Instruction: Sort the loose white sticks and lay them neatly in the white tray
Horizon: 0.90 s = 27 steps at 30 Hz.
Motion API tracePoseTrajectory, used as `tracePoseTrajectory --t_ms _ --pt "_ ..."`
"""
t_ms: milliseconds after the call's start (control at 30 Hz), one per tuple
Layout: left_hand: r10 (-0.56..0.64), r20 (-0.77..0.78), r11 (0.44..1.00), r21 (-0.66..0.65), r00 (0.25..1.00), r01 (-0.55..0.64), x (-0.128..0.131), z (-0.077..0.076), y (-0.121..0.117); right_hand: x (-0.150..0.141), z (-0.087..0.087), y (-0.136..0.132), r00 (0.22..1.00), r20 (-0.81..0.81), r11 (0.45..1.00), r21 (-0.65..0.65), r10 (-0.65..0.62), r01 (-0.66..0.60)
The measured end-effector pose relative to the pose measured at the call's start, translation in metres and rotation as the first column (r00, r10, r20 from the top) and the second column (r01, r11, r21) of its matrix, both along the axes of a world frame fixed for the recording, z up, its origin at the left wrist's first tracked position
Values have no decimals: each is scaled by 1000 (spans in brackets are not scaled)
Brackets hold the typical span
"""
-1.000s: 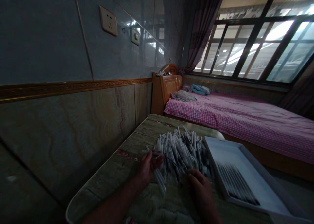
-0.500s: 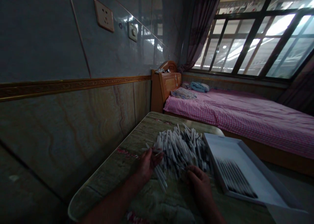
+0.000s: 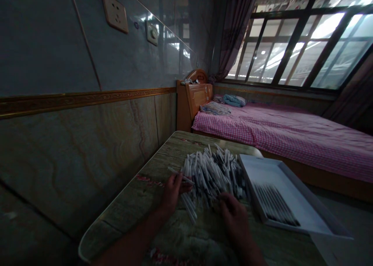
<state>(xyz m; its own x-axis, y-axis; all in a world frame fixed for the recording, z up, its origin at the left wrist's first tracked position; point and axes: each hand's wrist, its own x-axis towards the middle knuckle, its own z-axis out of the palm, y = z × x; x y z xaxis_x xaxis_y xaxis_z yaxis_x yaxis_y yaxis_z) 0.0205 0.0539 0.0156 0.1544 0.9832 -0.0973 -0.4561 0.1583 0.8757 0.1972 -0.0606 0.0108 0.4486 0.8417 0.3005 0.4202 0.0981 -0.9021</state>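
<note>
A loose heap of white pen-like sticks [image 3: 211, 172] lies on the table [image 3: 131, 211] in front of me. My left hand [image 3: 172, 192] rests at the heap's left edge, its fingers pinched round one white stick [image 3: 180, 176]. My right hand [image 3: 231, 215] sits at the heap's near edge with its fingers curled down among the sticks; what they hold is hidden. To the right lies a shallow white tray [image 3: 291, 196] with a row of dark sticks [image 3: 274, 205] laid side by side in it.
A tiled wall [image 3: 72, 133] runs close along the table's left side, with a socket [image 3: 114, 12] and a dial [image 3: 152, 33] on it. Beyond the table stands a bed [image 3: 285, 141] with a pink checked sheet and a wooden headboard [image 3: 195, 98], under a barred window [image 3: 291, 40].
The view has drifted a little, so the scene sits further left and lower. My left hand has closed on one white stick and raised it slightly. My right hand has edged into the heap.
</note>
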Motion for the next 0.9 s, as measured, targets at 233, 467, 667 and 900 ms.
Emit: tracePoseTrajectory --t_ms 233,467,667,900 --pt "-322 -19 947 -7 947 322 2 4 -18 -18 -5 -3 983 -124 990 -22 135 -139" --pt "-558 106 822 -68 823 566 0 0 -36 -28 0 7 851 -446 946 -28 277 -322" --pt "-305 292 915 -174 906 364 5 2 -23 -15 0 12 886 -433 974 -67 165 -214" --pt "-173 341 937 -231 924 261 -2 1 -10 13 5 7 964 217 959 -267 156 -96"
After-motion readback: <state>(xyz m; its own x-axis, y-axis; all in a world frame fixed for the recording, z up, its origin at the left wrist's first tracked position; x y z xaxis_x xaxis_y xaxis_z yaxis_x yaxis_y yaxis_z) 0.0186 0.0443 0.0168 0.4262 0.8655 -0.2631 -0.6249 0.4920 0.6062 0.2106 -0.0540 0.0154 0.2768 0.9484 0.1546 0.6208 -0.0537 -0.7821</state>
